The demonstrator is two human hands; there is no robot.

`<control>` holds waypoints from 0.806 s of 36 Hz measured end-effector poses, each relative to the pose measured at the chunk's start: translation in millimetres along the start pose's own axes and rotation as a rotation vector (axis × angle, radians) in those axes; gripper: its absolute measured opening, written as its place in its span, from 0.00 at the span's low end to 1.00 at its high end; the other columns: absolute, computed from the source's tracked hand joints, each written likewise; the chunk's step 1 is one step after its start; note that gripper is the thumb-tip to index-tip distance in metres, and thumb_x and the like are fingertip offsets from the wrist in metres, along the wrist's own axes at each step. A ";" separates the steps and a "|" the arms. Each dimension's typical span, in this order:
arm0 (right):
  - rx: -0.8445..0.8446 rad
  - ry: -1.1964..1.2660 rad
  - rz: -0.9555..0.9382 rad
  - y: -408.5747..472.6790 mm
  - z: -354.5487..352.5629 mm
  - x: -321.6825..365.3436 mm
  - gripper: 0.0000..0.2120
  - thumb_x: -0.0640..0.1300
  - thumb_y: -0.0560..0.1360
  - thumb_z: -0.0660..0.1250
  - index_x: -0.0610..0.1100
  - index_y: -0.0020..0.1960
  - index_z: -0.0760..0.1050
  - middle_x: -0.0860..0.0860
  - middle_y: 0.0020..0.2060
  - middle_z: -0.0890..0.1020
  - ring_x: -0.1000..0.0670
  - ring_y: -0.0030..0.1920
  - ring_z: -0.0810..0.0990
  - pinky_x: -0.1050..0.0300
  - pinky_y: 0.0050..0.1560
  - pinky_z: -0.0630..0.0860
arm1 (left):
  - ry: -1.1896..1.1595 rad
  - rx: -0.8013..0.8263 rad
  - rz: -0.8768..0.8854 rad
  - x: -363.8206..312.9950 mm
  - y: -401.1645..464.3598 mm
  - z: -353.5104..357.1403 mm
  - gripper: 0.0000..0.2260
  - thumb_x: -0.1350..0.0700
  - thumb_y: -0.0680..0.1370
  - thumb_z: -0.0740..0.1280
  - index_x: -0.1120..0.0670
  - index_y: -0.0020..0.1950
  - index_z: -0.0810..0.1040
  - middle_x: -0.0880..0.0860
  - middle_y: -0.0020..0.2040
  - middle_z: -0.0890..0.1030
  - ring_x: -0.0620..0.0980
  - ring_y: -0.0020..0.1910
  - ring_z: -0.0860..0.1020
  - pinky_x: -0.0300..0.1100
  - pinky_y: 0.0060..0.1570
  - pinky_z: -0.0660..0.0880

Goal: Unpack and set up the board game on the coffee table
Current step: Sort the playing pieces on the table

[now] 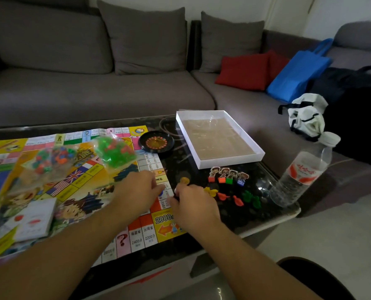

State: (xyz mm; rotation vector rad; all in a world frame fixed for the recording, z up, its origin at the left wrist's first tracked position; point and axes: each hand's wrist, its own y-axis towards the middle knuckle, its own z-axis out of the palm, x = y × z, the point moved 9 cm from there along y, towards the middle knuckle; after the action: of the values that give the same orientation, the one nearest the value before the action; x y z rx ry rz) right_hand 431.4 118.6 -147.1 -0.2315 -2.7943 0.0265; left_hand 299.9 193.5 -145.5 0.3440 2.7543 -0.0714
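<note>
Board (76,185) unfolded, four standees (229,175), right grip (193,202) pinching yellow token (184,180), left grip (141,189) unclear

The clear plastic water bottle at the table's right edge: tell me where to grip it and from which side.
Grip the clear plastic water bottle around its labelled middle, where the round body should fit a wrapped hand. Come from its left or front with the right hand, since it stands near the dark glossy coffee table's right edge. It appears to lean in this wide view, so lift straight along its axis.
</note>
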 end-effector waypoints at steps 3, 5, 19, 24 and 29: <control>0.022 0.049 0.022 0.7 4.3 -2.3 0.10 0.53 0.84 0.65 0.50 0.62 0.75 0.51 0.53 0.78 0.49 0.52 0.81 0.47 0.51 0.83 | -0.096 0.052 -0.034 0.7 1.0 8.3 0.12 0.42 0.80 0.71 0.48 0.43 0.82 0.46 0.40 0.84 0.44 0.39 0.82 0.44 0.40 0.82; 0.056 0.118 0.031 1.0 4.6 -5.3 0.11 0.47 0.82 0.69 0.49 0.62 0.74 0.50 0.55 0.77 0.48 0.54 0.80 0.48 0.53 0.83 | -0.121 0.088 -0.033 -0.1 2.5 11.2 0.08 0.44 0.79 0.73 0.48 0.46 0.84 0.47 0.44 0.85 0.44 0.43 0.82 0.45 0.45 0.83; -0.032 0.305 0.087 -12.5 -41.0 -65.4 0.11 0.40 0.78 0.73 0.55 0.45 0.77 0.57 0.45 0.81 0.59 0.46 0.79 0.67 0.41 0.72 | -0.352 0.134 0.132 -41.9 -14.2 21.3 0.05 0.53 0.78 0.75 0.44 0.49 0.81 0.44 0.45 0.83 0.41 0.43 0.81 0.35 0.37 0.73; -0.060 0.322 0.173 -15.9 -51.6 -95.2 0.10 0.39 0.77 0.75 0.54 0.44 0.78 0.56 0.43 0.82 0.58 0.43 0.79 0.69 0.40 0.71 | -0.388 0.096 0.194 -73.7 -17.6 29.1 0.03 0.53 0.78 0.76 0.44 0.49 0.84 0.42 0.43 0.79 0.41 0.42 0.77 0.34 0.36 0.66; -0.019 0.279 0.191 -14.6 -44.9 -100.9 0.11 0.40 0.76 0.76 0.54 0.46 0.78 0.56 0.45 0.81 0.57 0.46 0.80 0.62 0.49 0.80 | -0.406 0.144 0.208 -90.0 -18.5 45.3 0.05 0.52 0.78 0.76 0.44 0.52 0.84 0.42 0.45 0.82 0.40 0.44 0.80 0.33 0.41 0.73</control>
State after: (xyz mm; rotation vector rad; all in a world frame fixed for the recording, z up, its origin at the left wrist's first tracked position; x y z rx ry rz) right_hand 537.9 87.3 -137.2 -0.4688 -2.4875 0.0124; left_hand 392.5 150.8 -155.3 0.5829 2.3045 -0.2566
